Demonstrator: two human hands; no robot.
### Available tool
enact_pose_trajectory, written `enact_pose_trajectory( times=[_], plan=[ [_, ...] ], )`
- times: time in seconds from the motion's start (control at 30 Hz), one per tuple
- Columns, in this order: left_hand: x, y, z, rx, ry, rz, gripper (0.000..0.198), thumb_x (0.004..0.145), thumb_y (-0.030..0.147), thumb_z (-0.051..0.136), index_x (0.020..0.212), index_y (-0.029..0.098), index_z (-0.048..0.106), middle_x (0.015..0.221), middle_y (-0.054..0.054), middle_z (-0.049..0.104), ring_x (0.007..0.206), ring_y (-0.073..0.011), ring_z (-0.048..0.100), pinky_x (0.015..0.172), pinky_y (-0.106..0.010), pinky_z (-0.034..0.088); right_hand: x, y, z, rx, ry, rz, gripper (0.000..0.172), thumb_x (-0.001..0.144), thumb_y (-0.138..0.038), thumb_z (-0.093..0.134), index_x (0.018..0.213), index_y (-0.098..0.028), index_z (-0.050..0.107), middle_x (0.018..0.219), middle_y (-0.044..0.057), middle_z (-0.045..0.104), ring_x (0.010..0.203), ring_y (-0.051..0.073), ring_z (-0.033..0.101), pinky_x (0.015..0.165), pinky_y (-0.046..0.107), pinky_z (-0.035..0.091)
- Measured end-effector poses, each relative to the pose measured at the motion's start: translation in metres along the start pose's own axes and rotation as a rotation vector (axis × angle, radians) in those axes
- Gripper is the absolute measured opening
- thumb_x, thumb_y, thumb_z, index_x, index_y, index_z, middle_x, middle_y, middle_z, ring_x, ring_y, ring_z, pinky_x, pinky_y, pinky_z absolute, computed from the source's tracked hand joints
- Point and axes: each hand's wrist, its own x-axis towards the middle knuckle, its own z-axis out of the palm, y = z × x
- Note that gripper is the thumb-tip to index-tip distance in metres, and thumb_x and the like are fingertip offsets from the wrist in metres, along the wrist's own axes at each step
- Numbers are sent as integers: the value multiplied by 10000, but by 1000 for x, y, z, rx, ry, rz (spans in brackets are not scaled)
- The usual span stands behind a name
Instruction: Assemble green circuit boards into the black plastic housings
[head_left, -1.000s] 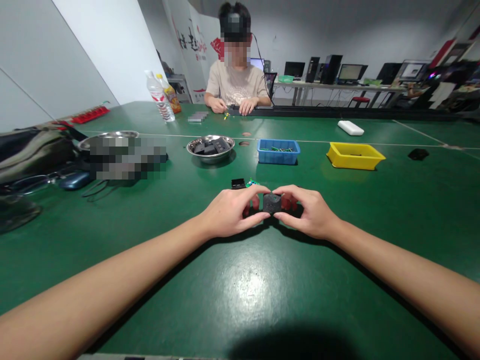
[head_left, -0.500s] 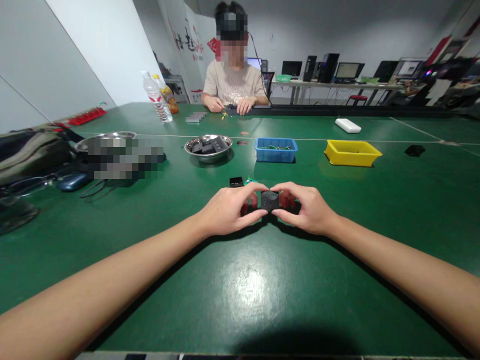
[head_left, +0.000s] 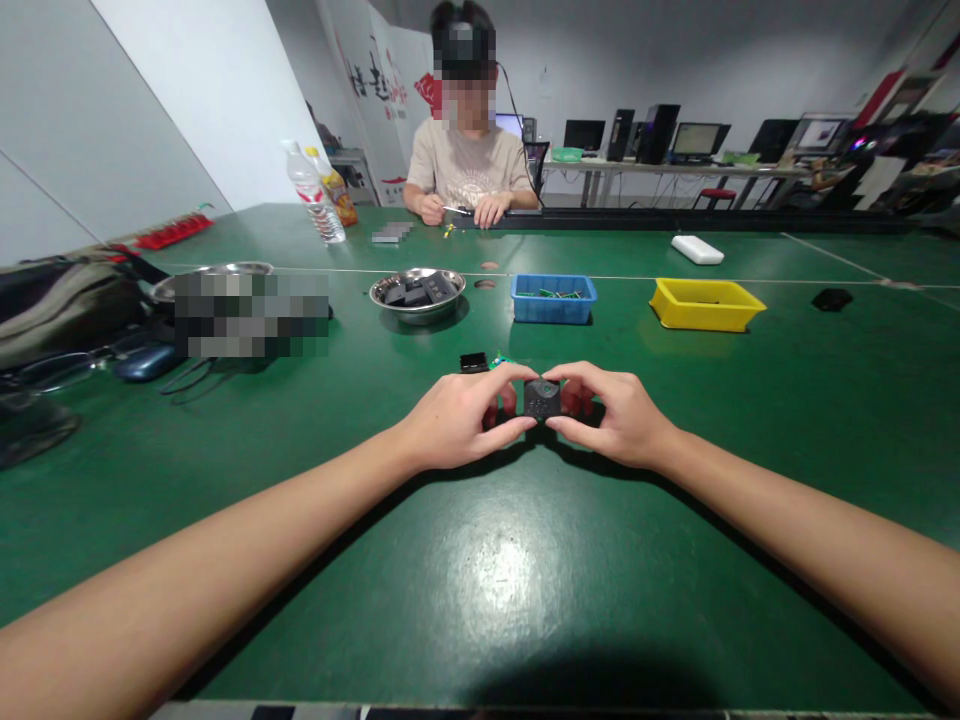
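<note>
Between my two hands is a small black plastic case [head_left: 542, 399], square-faced with rounded corners, held just above the green table. My left hand [head_left: 472, 415] pinches its left side, thumb below and index finger above. From the right, my right hand [head_left: 611, 412] grips it the same way. The other fingers of both hands curl behind and are partly hidden. Just beyond my left fingers lie an open black case half [head_left: 473, 363] and a small green circuit board [head_left: 501, 359], partly covered by my hand.
A steel bowl [head_left: 417, 297] of black case parts, a blue bin [head_left: 553, 300] of green boards and a yellow bin [head_left: 706, 305] stand farther back. Bottles [head_left: 315, 195], a white box [head_left: 697, 250] and a black item [head_left: 832, 300] also lie about. A person [head_left: 472, 165] works opposite.
Both hands keep their pinch on the black case, which has barely shifted. Across the table, the other person's hands have moved slightly, and a thin light-coloured tool now shows there.
</note>
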Motion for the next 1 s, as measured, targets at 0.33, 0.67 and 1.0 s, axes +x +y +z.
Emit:
enact_pose_trajectory(
  times=[0.33, 0.67, 1.0],
  plan=[
    [0, -1, 1, 16, 37, 20, 357, 939, 410, 587, 1223, 199, 540, 767, 34, 663, 584, -101, 619, 586, -206, 440, -1, 1, 1, 19, 11, 5, 349, 853, -315, 694, 1159, -190, 580, 707, -35, 620, 579, 110, 560, 594, 225, 469],
    [-1, -1, 1, 19, 52, 36, 350, 939, 393, 594, 1225, 195, 546, 756, 42, 653, 585, -100, 617, 586, -208, 440, -2, 0, 0, 32, 10, 17, 363, 852, -317, 705, 1165, -180, 583, 714, -33, 616, 593, 110, 566, 607, 223, 476],
    [6, 6, 11, 5, 247, 101, 308, 896, 339, 664, 1148, 176, 595, 1028, -64, 654, 846, -159, 645, 756, -275, 545, 1, -1, 2, -7, -46, 49, 327, 854, -295, 695, 1142, -156, 625, 719, -13, 649, 577, 111, 555, 590, 228, 434]
  ],
)
